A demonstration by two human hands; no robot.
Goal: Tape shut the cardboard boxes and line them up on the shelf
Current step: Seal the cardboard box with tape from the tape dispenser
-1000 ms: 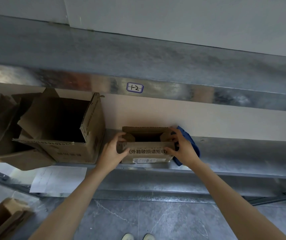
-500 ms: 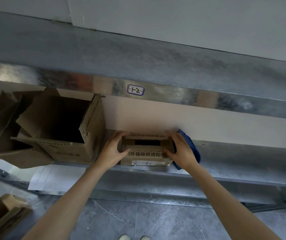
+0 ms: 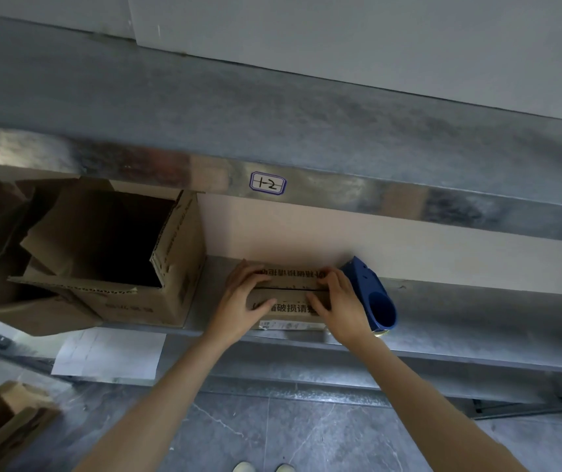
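Starting from the small box [image 3: 289,284], we logged it on the metal shelf [image 3: 477,323], close to the front lip. Its two top flaps were folded down and met at a thin dark seam, and we saw no tape across it.

The left hand [image 3: 243,301] lay over the left end, with fingers spread fairly flat on the flaps and the thumb on the front face. The right hand [image 3: 339,310] mirrored it at the right end. Both pressed rather than clutched, and neither carried anything else.

A blue tape dispenser [image 3: 373,296] sat just beside the right hand. We could not tell whether it touched the box. A bigger box [image 3: 119,264] stood open just to the left.

Risks, as we judged them:
- Freeing the right hand for the dispenser would leave one hand on springy flaps, so the seam could gape.
- Pulling tape could drag so light a box toward the lip.
- A careless wrist could knock the dispenser off the front.
- Tape laid off the seam would hold only one flap.
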